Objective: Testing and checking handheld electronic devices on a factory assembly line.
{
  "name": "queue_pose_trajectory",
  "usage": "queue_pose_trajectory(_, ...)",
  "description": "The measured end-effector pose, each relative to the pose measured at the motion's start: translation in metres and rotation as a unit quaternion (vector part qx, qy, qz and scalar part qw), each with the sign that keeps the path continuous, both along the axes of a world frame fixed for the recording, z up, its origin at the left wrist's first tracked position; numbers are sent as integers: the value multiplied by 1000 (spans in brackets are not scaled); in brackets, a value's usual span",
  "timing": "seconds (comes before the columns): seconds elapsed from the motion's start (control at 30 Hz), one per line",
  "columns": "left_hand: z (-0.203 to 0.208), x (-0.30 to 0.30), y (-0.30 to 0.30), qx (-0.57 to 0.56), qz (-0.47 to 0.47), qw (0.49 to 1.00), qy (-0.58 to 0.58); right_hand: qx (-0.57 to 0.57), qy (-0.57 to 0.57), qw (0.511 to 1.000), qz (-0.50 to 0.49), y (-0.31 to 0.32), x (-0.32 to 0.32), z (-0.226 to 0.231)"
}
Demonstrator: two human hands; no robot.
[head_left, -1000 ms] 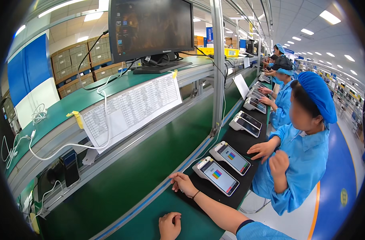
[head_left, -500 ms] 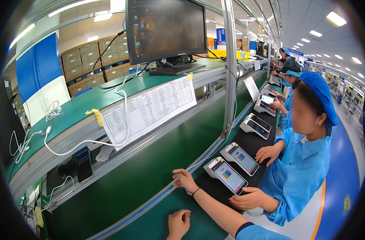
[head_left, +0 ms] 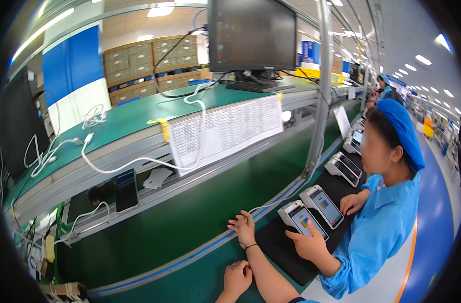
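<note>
Head view: beside a black mat point(head_left: 272, 245) on the green worktop point(head_left: 197, 284), the wearer's right hand point(head_left: 244, 230) spreads empty fingers; the left hand point(head_left: 237, 278) curls closer in, its grip hidden. The nearest terminal point(head_left: 301, 218) sits on the mat, a co-worker's hand point(head_left: 312, 247) over it. Seemingly a pause; joining in would call for a rightward reach.
</note>
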State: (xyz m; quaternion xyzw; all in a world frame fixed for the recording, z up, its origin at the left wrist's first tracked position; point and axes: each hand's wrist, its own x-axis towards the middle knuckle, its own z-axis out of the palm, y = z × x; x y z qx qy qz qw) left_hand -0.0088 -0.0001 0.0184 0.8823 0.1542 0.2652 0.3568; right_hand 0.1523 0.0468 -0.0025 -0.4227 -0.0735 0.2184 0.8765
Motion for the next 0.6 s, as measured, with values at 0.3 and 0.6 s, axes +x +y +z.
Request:
queue_pose_trajectory(0.3, 5, 0, -3, -129, 41, 988, -68, -99, -157, 983, 8, 1, -9, 2)
queue_pose_trajectory(0.6, 4, -2, -3, -121, 11, 992, -47, -81, -102, 991, 25, 0, -5, 5)
